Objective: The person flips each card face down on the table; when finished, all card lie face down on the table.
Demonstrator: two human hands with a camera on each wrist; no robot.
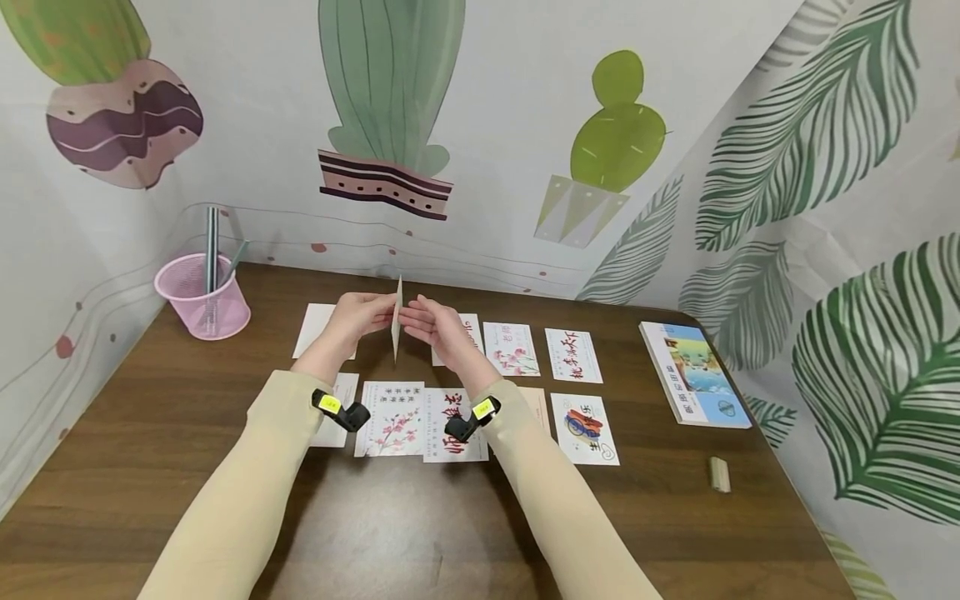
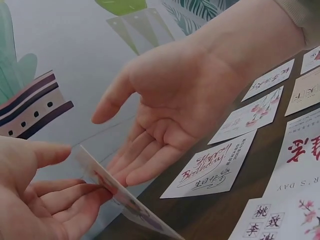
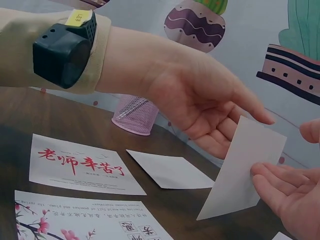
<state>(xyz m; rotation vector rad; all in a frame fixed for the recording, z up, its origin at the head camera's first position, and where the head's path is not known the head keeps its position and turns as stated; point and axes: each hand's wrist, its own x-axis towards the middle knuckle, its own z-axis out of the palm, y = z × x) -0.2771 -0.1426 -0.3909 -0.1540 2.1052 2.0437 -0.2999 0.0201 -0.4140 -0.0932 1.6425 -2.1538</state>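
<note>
A card (image 1: pixel 397 321) stands upright between my two hands, nearly edge-on in the head view. From the left, my left hand (image 1: pixel 358 321) touches its printed face with extended fingers, the thumb apart from it. On the other side, fingertips of my right hand (image 1: pixel 442 329) rest against the blank face (image 3: pixel 240 175), the right thumb also clear. Below lie two rows of cards, among them a pink-blossom card (image 1: pixel 390 419) and a red-lettered card (image 1: pixel 455 446). A blank white card (image 3: pixel 170 170) lies beneath my left hand.
At the back left stands a pink mesh pen cup (image 1: pixel 202 279) holding pens. To the right lie a colourful booklet (image 1: pixel 696 375) and a small pale eraser-like block (image 1: pixel 719 474). Behind the wooden table (image 1: pixel 375 533) rises a wall with cactus and leaf prints.
</note>
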